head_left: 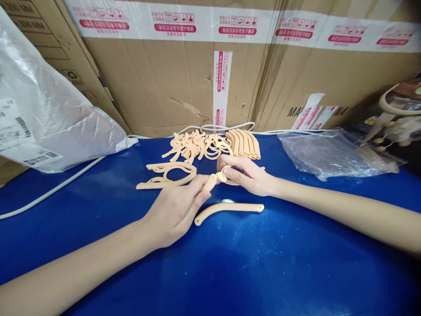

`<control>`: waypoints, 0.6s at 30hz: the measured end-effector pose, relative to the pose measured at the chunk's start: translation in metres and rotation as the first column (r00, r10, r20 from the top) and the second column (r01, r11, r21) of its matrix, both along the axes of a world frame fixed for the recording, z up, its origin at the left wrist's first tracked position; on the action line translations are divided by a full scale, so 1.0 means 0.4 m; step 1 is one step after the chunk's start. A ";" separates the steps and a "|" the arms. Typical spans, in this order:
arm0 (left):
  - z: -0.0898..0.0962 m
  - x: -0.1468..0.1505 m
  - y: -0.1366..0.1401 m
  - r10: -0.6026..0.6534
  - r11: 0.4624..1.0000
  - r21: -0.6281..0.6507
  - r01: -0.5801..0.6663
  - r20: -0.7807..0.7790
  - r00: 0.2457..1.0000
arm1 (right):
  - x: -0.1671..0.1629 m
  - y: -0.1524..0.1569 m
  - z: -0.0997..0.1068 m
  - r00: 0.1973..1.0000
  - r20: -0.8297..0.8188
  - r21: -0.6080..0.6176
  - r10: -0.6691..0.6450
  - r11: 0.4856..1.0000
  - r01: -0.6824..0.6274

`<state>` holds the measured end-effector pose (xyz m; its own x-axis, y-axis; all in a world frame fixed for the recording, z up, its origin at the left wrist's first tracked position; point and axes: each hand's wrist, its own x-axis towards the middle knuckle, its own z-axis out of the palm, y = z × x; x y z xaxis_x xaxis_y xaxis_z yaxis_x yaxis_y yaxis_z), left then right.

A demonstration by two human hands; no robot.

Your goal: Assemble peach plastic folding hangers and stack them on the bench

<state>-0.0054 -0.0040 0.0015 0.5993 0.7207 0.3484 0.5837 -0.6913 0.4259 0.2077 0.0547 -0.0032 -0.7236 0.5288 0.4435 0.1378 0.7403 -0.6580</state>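
Observation:
My left hand [177, 208] is closed, thumb and fingers pinching a beige plastic hanger arm [209, 183] whose rounded end sticks out. Against that end, my right hand [251, 177] pinches a beige hanger hook piece [221, 177] by its round base; fingers cover much of it. Below the hands lies a loose curved hanger arm [226, 207] with a hole at its end. A folded hanger [167, 184] rests to the left of my hands. Another beige piece lies partly hidden under my right hand.
Behind my hands sit a pile of hook pieces [186, 145], ring-shaped parts [210, 152] and a row of hanger arms [245, 144]. Cardboard boxes [164, 83] wall off the back. A white plastic package [49, 101], a cable [59, 186] and a clear bag [329, 153] lie around the blue table [263, 267].

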 end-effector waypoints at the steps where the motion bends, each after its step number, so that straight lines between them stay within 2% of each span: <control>1: 0.002 0.000 0.001 0.010 1.000 0.002 -0.010 0.009 1.000 | -0.001 0.000 -0.002 1.000 0.019 0.016 0.012 1.000 -0.013; 5: 0.008 0.002 0.004 0.031 1.000 0.001 -0.031 -0.007 0.999 | -0.005 -0.002 -0.008 0.996 0.075 0.085 0.045 0.995 -0.051; 10: 0.008 0.003 0.006 0.041 0.999 0.022 -0.041 -0.014 0.999 | -0.005 -0.007 -0.003 0.998 0.006 0.009 -0.059 0.998 0.059; 18: 0.010 0.004 0.001 0.029 0.999 -0.033 -0.028 0.030 0.999 | -0.003 -0.005 0.002 0.997 -0.019 -0.006 -0.080 0.997 0.080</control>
<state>-0.0039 -0.0036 0.0055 0.5675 0.7488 0.3423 0.5894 -0.6598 0.4662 0.2063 0.0527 -0.0025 -0.6705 0.5869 0.4538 0.1834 0.7238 -0.6652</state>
